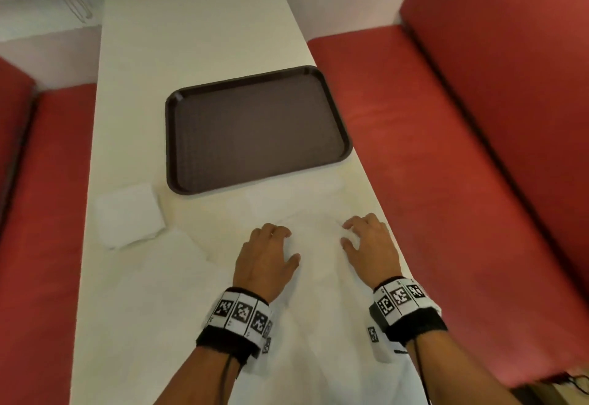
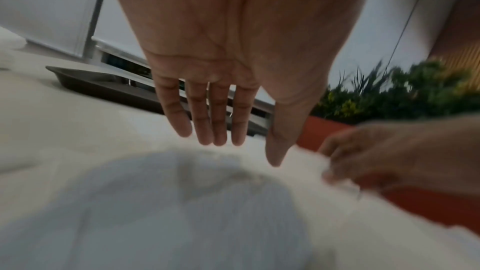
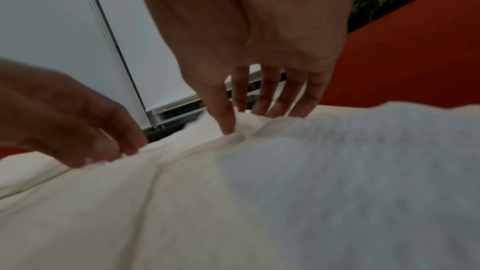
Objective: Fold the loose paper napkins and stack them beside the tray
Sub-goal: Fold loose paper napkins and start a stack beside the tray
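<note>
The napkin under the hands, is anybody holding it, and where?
The right hand pinches the napkin at its far edge, bunching it. The left hand holds nothing, fingers straight above it.

Fast-food or cafeteria dining booth. Evidence: long narrow white table; red padded bench seats flanking it on both sides; brown plastic serving tray just beyond the hands; green potted plants behind the right-side bench back.
</note>
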